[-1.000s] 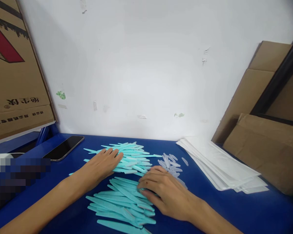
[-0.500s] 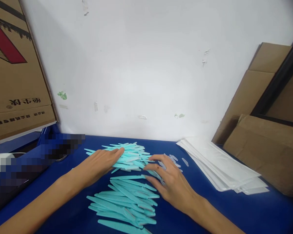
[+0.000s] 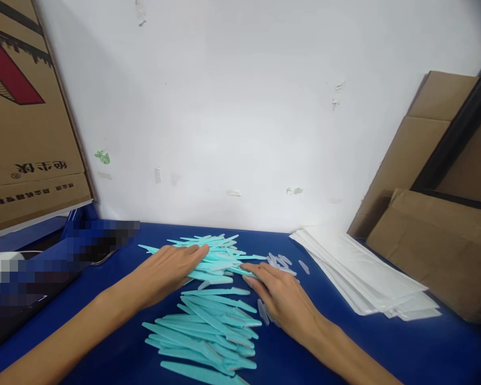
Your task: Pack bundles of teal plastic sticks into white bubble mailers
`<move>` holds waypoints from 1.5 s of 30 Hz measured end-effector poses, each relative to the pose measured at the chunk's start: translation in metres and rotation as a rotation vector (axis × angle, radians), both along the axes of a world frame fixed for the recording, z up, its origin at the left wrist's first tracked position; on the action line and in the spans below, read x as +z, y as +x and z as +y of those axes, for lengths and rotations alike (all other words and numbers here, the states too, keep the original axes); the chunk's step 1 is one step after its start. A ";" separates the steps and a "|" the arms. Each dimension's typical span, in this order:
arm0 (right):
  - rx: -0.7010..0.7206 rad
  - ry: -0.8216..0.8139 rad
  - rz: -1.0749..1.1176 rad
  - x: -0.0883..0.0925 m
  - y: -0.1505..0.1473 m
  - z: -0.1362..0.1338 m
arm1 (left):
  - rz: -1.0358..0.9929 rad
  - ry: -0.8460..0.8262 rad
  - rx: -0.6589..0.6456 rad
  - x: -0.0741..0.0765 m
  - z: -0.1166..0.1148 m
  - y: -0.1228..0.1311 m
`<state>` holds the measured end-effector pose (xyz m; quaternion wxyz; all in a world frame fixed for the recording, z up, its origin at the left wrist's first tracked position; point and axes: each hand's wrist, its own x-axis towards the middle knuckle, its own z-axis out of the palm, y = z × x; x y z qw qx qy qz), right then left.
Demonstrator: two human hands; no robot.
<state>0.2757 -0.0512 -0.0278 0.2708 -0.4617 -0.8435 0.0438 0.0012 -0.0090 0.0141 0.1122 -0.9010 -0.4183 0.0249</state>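
A heap of turquoise eyebrow razors (image 3: 218,243) lies on the blue table. My left hand (image 3: 174,267) is over its left side, fingers together and thumb hidden, closed on razors that stick out to the right from under it. At the heap's right edge, my right hand (image 3: 278,291) pinches the end of one razor (image 3: 246,271) between thumb and fingers. Closer to me is a second group of razors (image 3: 202,334), lying roughly parallel with their tapered ends to the left. Small translucent pieces (image 3: 278,262), which look like blade caps, are scattered beyond and below my right hand.
White flat sleeves (image 3: 364,272) are stacked on the blue table (image 3: 304,353) at right. Folded cardboard (image 3: 436,246) leans behind them, and a printed carton (image 3: 28,123) stands at left. A white wall (image 3: 224,117) closes off the back. A blurred-out area covers the left edge.
My right hand's spread fingers have closed on a razor end. Some razors at the heap's near side have shifted, and translucent pieces now show below my right hand. My left hand has barely moved.
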 end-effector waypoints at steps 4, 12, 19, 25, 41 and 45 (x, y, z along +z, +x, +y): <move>0.051 0.028 -0.009 -0.002 -0.001 0.001 | 0.028 -0.021 0.050 0.005 -0.007 0.013; 0.063 0.123 0.020 -0.007 -0.006 -0.001 | 0.073 0.013 0.073 0.001 -0.015 0.023; 0.028 0.159 0.417 0.014 -0.003 -0.015 | -0.067 -0.010 0.155 0.009 -0.020 0.031; 0.056 -0.174 1.020 0.024 0.001 0.009 | -0.086 -0.029 -0.007 -0.001 -0.024 0.030; 0.131 -0.898 1.634 0.049 -0.051 0.028 | -0.205 0.032 0.150 -0.004 -0.016 0.030; -0.043 -0.766 1.648 0.043 -0.079 0.033 | -0.165 0.097 0.209 -0.008 -0.012 0.032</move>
